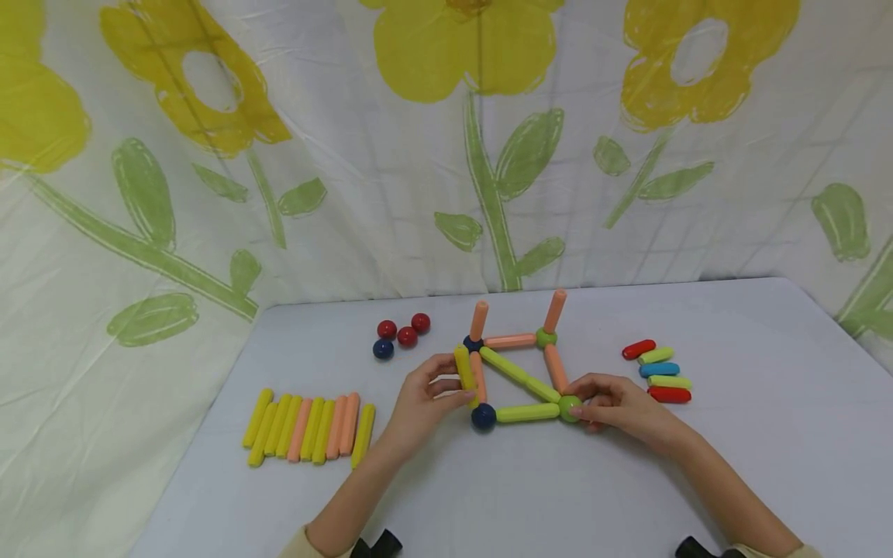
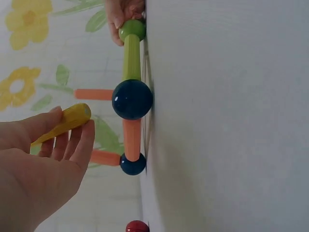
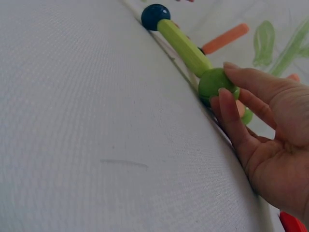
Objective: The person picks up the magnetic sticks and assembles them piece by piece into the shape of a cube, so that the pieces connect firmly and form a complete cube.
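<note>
The left hand (image 1: pixel 427 399) is pinching a yellow rod (image 1: pixel 464 372) between thumb and fingers; the rod is leaning, its lower end hanging just above the near blue ball (image 1: pixel 484 417), not touching it. The right hand (image 1: pixel 624 403) is holding the near green ball (image 1: pixel 570 408) at the opposite end of the green rod (image 1: pixel 527 413), seemingly steadying the frame (image 1: pixel 519 375).

The step in hand is looking like standing the yellow rod on the near blue ball, much as two orange rods (image 1: pixel 478 321) are standing on the far balls (image 1: pixel 546 338). Doing it well is probably calling for straightening the rod first, centring its end on the ball's top, then pressing lightly straight down. A sideways push would likely be twisting the joints, so the right hand should be bracing firmly without lifting.
</note>
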A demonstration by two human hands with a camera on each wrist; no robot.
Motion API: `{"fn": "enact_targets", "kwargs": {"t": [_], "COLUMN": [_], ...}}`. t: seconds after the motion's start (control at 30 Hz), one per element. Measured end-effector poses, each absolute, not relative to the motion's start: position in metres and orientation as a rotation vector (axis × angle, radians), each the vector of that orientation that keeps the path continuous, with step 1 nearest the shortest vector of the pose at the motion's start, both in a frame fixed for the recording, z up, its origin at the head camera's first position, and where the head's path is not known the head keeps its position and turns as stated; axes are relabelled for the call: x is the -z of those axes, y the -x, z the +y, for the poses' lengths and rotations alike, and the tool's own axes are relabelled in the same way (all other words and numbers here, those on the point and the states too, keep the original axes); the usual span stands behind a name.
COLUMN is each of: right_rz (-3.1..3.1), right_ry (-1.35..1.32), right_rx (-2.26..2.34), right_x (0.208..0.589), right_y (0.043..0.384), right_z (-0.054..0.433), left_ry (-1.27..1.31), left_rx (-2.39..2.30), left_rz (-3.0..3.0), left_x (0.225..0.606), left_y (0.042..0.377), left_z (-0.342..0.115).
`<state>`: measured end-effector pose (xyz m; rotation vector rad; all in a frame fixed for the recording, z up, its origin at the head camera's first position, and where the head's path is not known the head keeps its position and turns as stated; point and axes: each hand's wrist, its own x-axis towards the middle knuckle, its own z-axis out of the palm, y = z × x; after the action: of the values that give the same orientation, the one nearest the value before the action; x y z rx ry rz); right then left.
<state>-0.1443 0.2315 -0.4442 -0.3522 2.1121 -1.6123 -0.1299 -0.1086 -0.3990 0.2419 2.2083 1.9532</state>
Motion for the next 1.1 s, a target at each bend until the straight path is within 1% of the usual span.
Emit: {"fn": "enact_targets", "kwargs": {"t": [0.1, 0.23, 0.7, 0.9, 1.1], "right_rz": [2.112, 2.112, 2.135, 2.133, 2.129], "right_ry": [0.358, 0.358, 0.387, 0.381, 0.378], "right_rx": [1.611, 1.609, 1.594, 1.594, 1.594], "right_x": [0.444, 0.444, 0.444, 0.444, 0.444], "right_y": [0.144, 0.144, 0.145, 0.145, 0.144], "right_z": [0.232, 0.232, 0.232, 0.232, 0.232], "left_ry": [-0.364, -0.432, -0.452, -0.431, -0.441], "left_rx": [-1.972, -1.981, -1.938, -1.942, -1.97], "left_rz": [2.221, 2.207, 2.19, 2.196, 2.203], "left_x": [0.403, 0.407, 0.417, 0.415, 0.409], "left_y": [0.13, 0.128, 0.132, 0.13, 0.127], "left_z": [-0.102, -0.098, -0.1, -0.103, -0.117]}}
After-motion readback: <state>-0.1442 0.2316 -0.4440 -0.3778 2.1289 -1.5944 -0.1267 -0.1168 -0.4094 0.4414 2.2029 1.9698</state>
